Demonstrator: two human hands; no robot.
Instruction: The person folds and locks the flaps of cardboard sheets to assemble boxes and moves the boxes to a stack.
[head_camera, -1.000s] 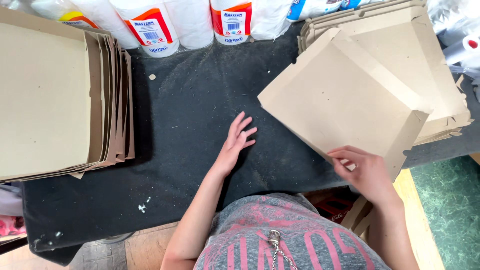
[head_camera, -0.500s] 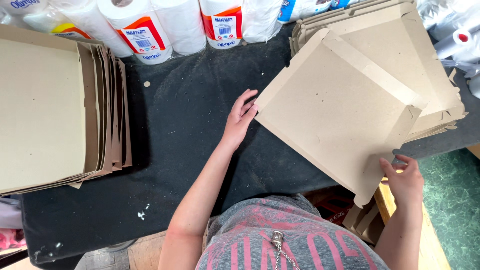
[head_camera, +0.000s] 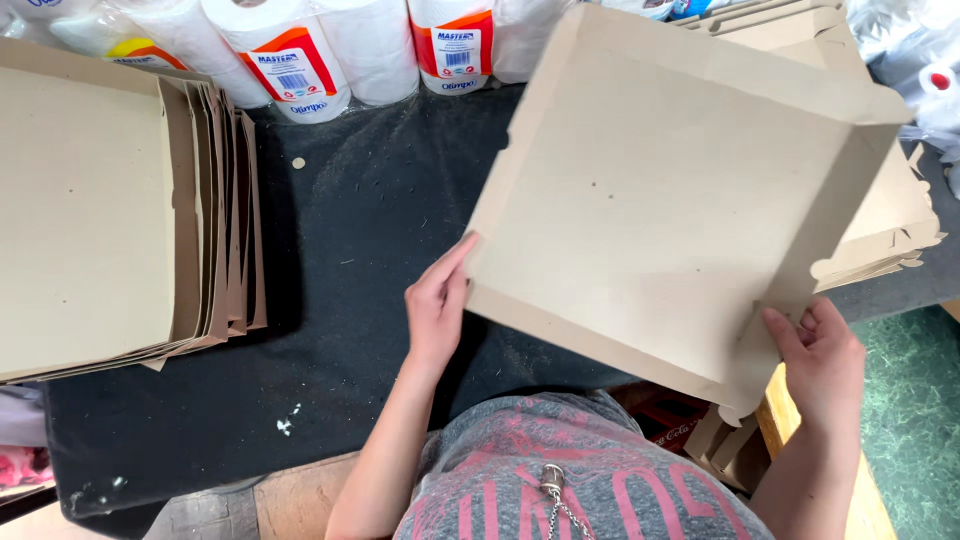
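Observation:
A flat brown cardboard box blank with folded-up edge flaps is lifted and tilted over the black table. My left hand grips its lower left corner, fingers under the edge. My right hand holds its lower right corner flap, off the table's front edge. The blank hides part of a pile of similar cardboard blanks lying at the right.
A tall stack of flat cardboard blanks fills the table's left side. Wrapped paper rolls line the back edge. A wooden piece and green floor show at lower right.
The cardboard blank came off the right pile and rose toward me. My left hand moved from the table to its corner; my right hand slid to the lower right flap.

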